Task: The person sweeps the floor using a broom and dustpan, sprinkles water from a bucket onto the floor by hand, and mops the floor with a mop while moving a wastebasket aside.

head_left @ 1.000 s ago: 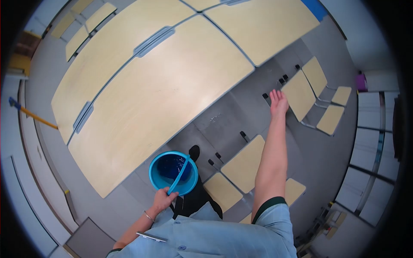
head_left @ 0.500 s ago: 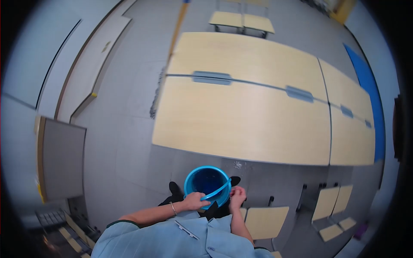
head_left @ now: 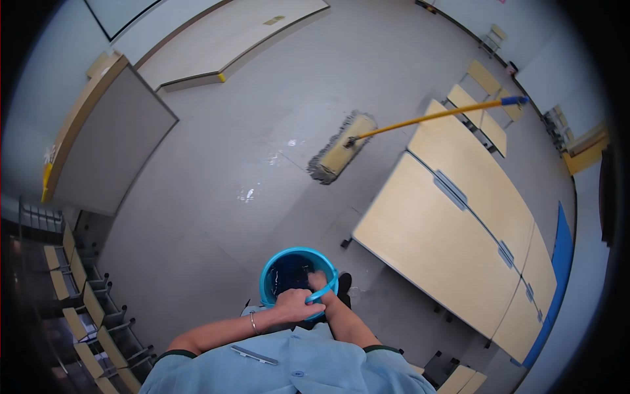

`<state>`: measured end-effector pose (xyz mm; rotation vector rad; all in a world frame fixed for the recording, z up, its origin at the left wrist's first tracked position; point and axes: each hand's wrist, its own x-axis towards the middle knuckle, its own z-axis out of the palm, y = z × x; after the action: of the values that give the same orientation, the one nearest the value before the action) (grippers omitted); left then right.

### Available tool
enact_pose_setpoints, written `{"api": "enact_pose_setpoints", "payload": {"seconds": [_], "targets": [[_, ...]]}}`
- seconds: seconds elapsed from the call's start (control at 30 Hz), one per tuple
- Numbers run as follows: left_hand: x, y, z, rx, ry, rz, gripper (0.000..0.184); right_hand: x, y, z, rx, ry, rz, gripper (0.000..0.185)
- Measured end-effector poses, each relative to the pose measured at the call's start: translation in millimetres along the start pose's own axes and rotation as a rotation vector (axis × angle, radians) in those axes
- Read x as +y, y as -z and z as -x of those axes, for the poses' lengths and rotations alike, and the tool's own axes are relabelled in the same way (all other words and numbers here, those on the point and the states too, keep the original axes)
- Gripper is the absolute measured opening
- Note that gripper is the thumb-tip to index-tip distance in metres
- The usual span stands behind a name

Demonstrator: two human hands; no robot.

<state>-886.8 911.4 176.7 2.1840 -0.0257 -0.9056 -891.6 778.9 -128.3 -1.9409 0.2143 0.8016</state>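
Note:
A turquoise bucket (head_left: 267,279) with dark water inside hangs in front of my body. My left hand (head_left: 294,305) is wrapped round its handle (head_left: 325,293). My right hand (head_left: 317,281) reaches into the bucket at its right side, over the water; its fingers are blurred and partly hidden. On the floor ahead lies a mop (head_left: 342,148) with a grey fringed head, its yellow pole leaning on the edge of the joined tables (head_left: 426,230). Wet patches (head_left: 247,194) shine on the floor left of the mop.
Joined light-wood tables fill the right side, with chairs (head_left: 484,79) beyond them. A grey-sided lectern (head_left: 118,138) stands at the left, near a low platform (head_left: 230,39). Rows of seats (head_left: 82,315) are at the lower left. A blue panel (head_left: 558,262) lies beyond the tables.
The view has swung left, bringing the mop and wet floor into sight. My right hand has come in from far right and gone into the bucket. My left hand keeps the handle.

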Motion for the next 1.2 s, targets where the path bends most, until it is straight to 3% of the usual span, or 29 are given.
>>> {"api": "enact_pose_setpoints", "payload": {"seconds": [0.1, 0.17, 0.23, 0.3, 0.43, 0.47, 0.5, 0.57, 0.63, 0.73, 0.8, 0.9, 0.93, 1.0, 1.07, 1.2], "targets": [[-36.5, 60.2, -9.9, 0.164, 0.072, 0.084, 0.046, -104.1, -34.4, -54.8, -0.341, -0.482, -0.761, 0.021], [-62.9, 101.0, -21.3, 0.256, 0.217, 0.209, 0.041, -148.0, -53.2, -95.2, -0.541, -0.427, -0.955, 0.024], [-114.0, 121.6, -47.5, 0.461, 0.258, 0.520, 0.036, -240.8, -27.0, -106.7, -0.616, -0.465, -0.780, 0.026], [-118.7, 165.8, -63.3, 0.534, 0.377, 0.668, 0.031, -288.1, -26.2, -157.7, -0.624, -0.445, -0.728, 0.026], [-128.6, 239.2, -110.4, 0.675, 0.460, 0.837, 0.021, -397.4, -12.0, -317.9, -0.574, -0.114, -0.742, 0.024], [-133.6, 259.0, -118.8, 0.695, 0.481, 0.833, 0.021, -451.3, 5.2, -348.1, -0.352, -0.105, -0.877, 0.024], [-137.4, 280.6, -131.2, 0.715, 0.496, 0.826, 0.021, -507.6, 37.4, -374.8, -0.333, -0.009, -0.947, 0.029], [-134.5, 320.7, -151.2, 0.782, 0.427, 0.903, 0.027, -609.0, 108.5, -383.7, -0.211, 0.327, -1.273, 0.057], [-129.5, 352.3, -170.5, 0.825, 0.433, 0.891, 0.027, -658.3, 158.3, -404.9, -0.106, 0.440, -1.213, 0.060], [-109.6, 410.5, -202.8, 0.804, 0.412, 0.956, 0.027, -655.8, 171.0, -451.3, 0.075, 0.372, -1.018, 0.054], [-106.1, 444.2, -233.6, 0.767, 0.385, 0.964, 0.027, -638.6, 155.1, -467.7, 0.146, 0.258, -0.893, 0.039], [-82.0, 495.3, -283.8, 0.659, 0.355, 0.857, 0.022, -598.5, 109.5, -476.3, 0.044, 0.274, -0.654, 0.019], [-83.4, 505.4, -305.9, 0.626, 0.341, 0.849, 0.021, -574.1, 90.3, -491.8, 0.026, 0.375, -0.428, 0.023], [-64.6, 538.0, -340.4, 0.534, 0.300, 0.802, 0.022, -561.7, 71.7, -496.6, -0.102, 0.255, -0.228, 0.024], [-36.7, 565.5, -376.5, 0.457, 0.230, 0.745, 0.021, -550.9, 69.6, -513.6, -0.014, 0.376, 0.021, 0.025], [-6.8, 595.1, -451.6, 0.237, 0.134, 0.484, 0.027, -552.9, 116.0, -577.4, 0.048, 0.159, 0.180, 0.024]]}}
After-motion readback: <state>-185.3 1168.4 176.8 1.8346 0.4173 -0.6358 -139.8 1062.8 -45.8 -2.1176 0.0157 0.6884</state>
